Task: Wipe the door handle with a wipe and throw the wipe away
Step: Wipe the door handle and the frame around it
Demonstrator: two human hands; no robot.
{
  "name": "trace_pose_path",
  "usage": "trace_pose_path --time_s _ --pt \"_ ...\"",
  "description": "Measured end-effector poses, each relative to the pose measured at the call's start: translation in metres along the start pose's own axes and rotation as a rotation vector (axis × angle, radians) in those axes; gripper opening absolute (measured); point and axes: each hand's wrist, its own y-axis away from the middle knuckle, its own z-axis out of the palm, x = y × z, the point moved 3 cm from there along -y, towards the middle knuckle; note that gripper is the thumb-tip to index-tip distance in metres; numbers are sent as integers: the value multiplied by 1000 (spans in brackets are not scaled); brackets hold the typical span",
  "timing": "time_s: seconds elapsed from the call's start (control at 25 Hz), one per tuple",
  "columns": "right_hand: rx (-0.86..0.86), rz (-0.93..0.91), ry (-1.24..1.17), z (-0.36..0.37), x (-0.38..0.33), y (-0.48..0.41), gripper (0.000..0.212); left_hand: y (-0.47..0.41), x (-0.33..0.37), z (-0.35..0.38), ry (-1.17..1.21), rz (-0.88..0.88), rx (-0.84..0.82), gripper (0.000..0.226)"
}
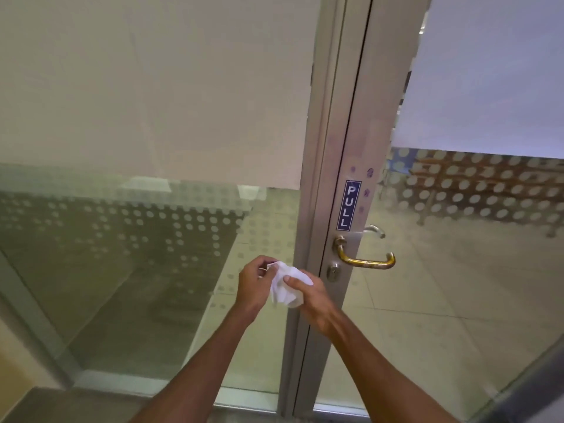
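Note:
A worn brass lever door handle (pixel 367 261) sticks out to the right from the metal stile of a glass door, below a blue PULL sticker (pixel 348 205). A crumpled white wipe (pixel 285 285) is held between both hands, just left of and slightly below the handle. My left hand (pixel 254 283) pinches the wipe's upper left edge. My right hand (pixel 309 296) grips its right side, thumb across the front. The wipe does not touch the handle.
A keyhole cylinder (pixel 333 272) sits under the handle. The door frame (pixel 316 209) runs vertically beside a fixed glass panel (pixel 137 239) with dotted frosting. A second handle (pixel 374 230) shows on the far side of the glass. Tiled floor lies beyond.

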Motion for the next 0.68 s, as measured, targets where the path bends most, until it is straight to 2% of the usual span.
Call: trace_pose_path --time_s 0.12,0.24,0.32,0.48,0.6,0.68 --pt "56 -24 -131 -6 -24 -18 26 -29 31 13 -264 277 123 17" --pt "148 -72 -139 -19 -43 -31 22 -55 65 29 -560 635 271 36" --pt "196 -109 -131 -28 -54 -36 21 -73 85 43 -701 796 332 45" --pt "309 -143 -89 -39 -69 -33 31 -100 117 66 -880 1010 346 69" --pt "374 -257 -126 -54 -88 -23 30 -120 143 78 -949 1122 352 74" --pt "482 -336 11 -72 -105 -13 26 -131 158 83 -967 1177 362 73"
